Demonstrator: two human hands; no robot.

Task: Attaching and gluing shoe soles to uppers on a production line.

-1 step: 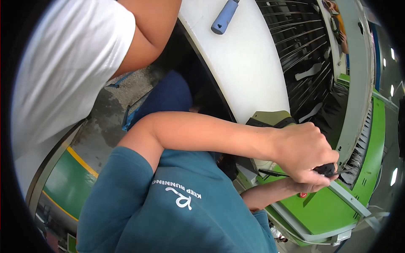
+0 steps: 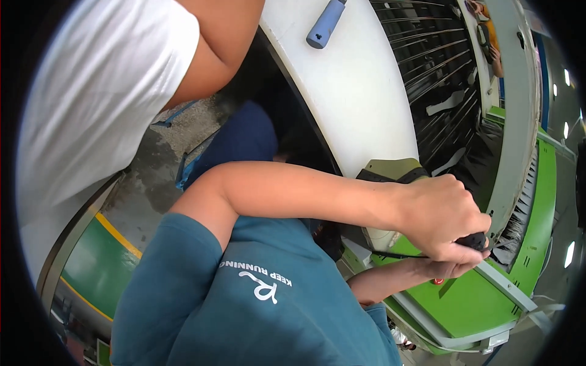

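Reaching across to the right, my left hand (image 2: 436, 213) is closed around a black rounded piece (image 2: 473, 240), whose kind I cannot make out. My right hand (image 2: 452, 268) comes in from below and is pressed up against it, its fingers bent and partly hidden under the left hand. From between the hands a thin black strip (image 2: 390, 254) sticks out to the left. Just behind my left wrist, an olive-green piece with black straps (image 2: 394, 165) lies at the near end of the white tabletop (image 2: 348, 85).
A blue-handled tool (image 2: 325, 27) lies on the far tabletop. Beside it runs a dark conveyor of metal rods (image 2: 427, 43) carrying pale and black pieces. A green machine (image 2: 470, 305) with a red button stands below my hands. A person in white (image 2: 116, 73) is close at my left.
Both hands stay almost in place. The black rounded piece and the thin strip have shifted very slightly.
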